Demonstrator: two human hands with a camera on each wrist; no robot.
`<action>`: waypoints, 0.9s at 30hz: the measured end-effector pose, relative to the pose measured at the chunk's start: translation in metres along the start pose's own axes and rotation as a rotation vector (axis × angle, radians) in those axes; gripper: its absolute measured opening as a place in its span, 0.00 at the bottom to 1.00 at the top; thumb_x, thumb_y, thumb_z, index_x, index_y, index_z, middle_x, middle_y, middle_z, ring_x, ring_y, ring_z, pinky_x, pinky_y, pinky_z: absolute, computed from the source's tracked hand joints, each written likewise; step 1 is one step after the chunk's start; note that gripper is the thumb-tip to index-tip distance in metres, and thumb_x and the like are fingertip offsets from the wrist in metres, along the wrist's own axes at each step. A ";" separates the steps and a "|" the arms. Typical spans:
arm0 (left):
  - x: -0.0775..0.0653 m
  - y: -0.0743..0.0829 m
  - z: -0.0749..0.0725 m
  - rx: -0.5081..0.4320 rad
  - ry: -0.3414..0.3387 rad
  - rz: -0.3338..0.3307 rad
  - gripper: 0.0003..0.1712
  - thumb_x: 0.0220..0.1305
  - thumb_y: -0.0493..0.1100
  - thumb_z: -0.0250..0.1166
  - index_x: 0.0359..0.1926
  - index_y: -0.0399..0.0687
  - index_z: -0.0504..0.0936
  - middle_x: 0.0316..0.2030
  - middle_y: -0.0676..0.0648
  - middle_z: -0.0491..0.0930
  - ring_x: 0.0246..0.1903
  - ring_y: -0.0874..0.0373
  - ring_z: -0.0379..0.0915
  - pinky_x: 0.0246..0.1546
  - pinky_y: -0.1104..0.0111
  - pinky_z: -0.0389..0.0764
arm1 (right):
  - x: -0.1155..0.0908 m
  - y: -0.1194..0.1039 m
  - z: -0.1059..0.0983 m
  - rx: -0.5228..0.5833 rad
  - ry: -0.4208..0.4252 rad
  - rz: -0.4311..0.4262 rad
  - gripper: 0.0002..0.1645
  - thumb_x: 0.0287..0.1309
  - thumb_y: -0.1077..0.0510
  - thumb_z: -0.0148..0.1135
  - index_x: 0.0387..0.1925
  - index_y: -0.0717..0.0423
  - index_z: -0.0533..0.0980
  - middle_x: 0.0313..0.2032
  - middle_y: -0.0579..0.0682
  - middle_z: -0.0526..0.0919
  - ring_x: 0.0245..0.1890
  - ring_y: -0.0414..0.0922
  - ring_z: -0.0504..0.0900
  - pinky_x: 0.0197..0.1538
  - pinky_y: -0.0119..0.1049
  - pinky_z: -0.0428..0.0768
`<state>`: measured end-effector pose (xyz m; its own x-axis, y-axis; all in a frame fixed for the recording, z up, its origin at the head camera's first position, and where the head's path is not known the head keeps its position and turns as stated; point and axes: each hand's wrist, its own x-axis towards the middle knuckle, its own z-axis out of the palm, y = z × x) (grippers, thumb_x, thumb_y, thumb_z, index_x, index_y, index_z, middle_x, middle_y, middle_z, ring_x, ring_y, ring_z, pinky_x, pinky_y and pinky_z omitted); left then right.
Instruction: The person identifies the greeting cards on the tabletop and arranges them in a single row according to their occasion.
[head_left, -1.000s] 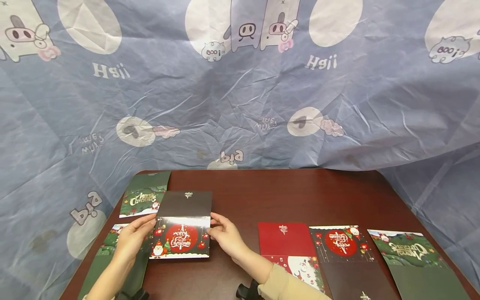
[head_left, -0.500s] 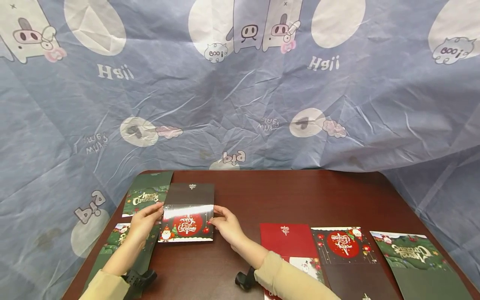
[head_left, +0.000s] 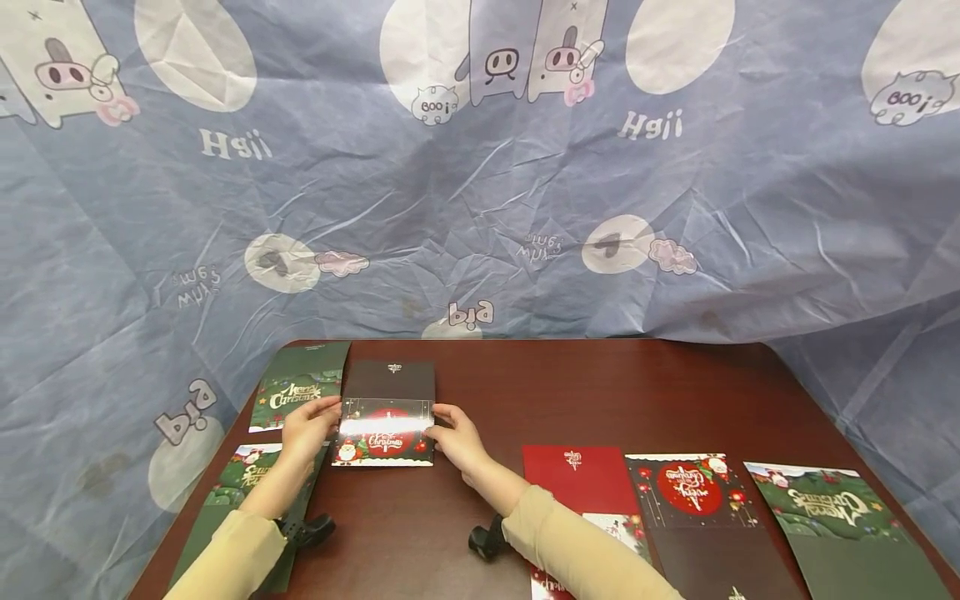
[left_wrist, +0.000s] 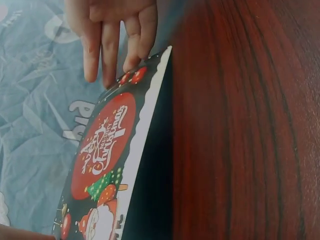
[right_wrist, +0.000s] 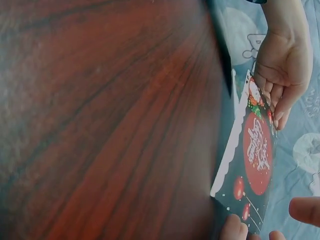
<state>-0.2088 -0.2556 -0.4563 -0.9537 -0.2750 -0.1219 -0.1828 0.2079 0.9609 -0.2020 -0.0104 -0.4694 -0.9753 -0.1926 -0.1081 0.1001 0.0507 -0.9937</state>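
A black Christmas card (head_left: 386,433) with a red circle, white lettering and a Santa lies opened out between my hands. Its plain dark half points away from me, and its printed half is nearer. My left hand (head_left: 309,429) holds the left edge near the fold; in the right wrist view that hand's fingers (right_wrist: 282,112) touch the edge. At the right edge my right hand (head_left: 459,442) holds the card with thumb and fingers. In the left wrist view the card's near rim stands slightly above the table over a dark shadow. Whether its far half touches the table is unclear.
Two green cards, one at the back left (head_left: 296,387) and one partly under my left arm (head_left: 247,500), lie on the reddish-brown table (head_left: 585,383). Rightward lie a red card (head_left: 573,479), another black card (head_left: 693,500) and a green card (head_left: 832,508). A printed blue curtain (head_left: 480,192) hangs behind.
Both hands have carried the black card away from me and slightly to the right, beside the back green card. The cards on the right keep their places.
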 end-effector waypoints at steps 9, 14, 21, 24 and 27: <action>0.010 -0.009 0.010 0.013 0.049 0.012 0.19 0.63 0.33 0.58 0.54 0.28 0.74 0.50 0.35 0.77 0.33 0.71 0.75 0.34 0.76 0.78 | 0.009 0.005 0.003 0.025 0.006 0.030 0.29 0.55 0.65 0.58 0.59 0.67 0.66 0.60 0.65 0.69 0.49 0.53 0.77 0.48 0.49 0.77; 0.015 -0.010 0.012 0.055 0.050 -0.012 0.20 0.65 0.36 0.56 0.56 0.31 0.74 0.55 0.34 0.74 0.39 0.60 0.75 0.40 0.70 0.76 | 0.016 0.004 0.008 0.016 0.010 0.020 0.30 0.54 0.65 0.58 0.59 0.68 0.65 0.60 0.66 0.68 0.50 0.53 0.76 0.48 0.49 0.77; 0.023 -0.014 0.014 0.034 0.053 -0.037 0.22 0.67 0.39 0.53 0.59 0.32 0.72 0.57 0.33 0.70 0.52 0.42 0.68 0.52 0.56 0.70 | 0.022 0.004 0.012 -0.009 0.016 0.010 0.31 0.53 0.63 0.59 0.59 0.69 0.64 0.58 0.66 0.68 0.58 0.59 0.68 0.55 0.50 0.72; 0.026 -0.016 0.016 0.021 0.076 -0.022 0.22 0.66 0.38 0.53 0.57 0.31 0.73 0.56 0.33 0.70 0.52 0.44 0.68 0.51 0.57 0.70 | 0.025 0.006 0.013 -0.025 0.026 0.007 0.31 0.53 0.63 0.60 0.59 0.69 0.64 0.58 0.66 0.69 0.60 0.60 0.66 0.58 0.52 0.67; 0.028 -0.017 0.018 0.001 0.099 -0.014 0.21 0.65 0.37 0.53 0.56 0.30 0.73 0.55 0.33 0.72 0.51 0.45 0.69 0.49 0.61 0.71 | 0.028 0.008 0.013 -0.032 0.032 0.006 0.32 0.53 0.62 0.61 0.59 0.69 0.64 0.58 0.65 0.69 0.60 0.59 0.66 0.60 0.53 0.66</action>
<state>-0.2369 -0.2498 -0.4811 -0.9227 -0.3694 -0.1104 -0.1964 0.2038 0.9591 -0.2262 -0.0285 -0.4810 -0.9805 -0.1606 -0.1129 0.1006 0.0832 -0.9914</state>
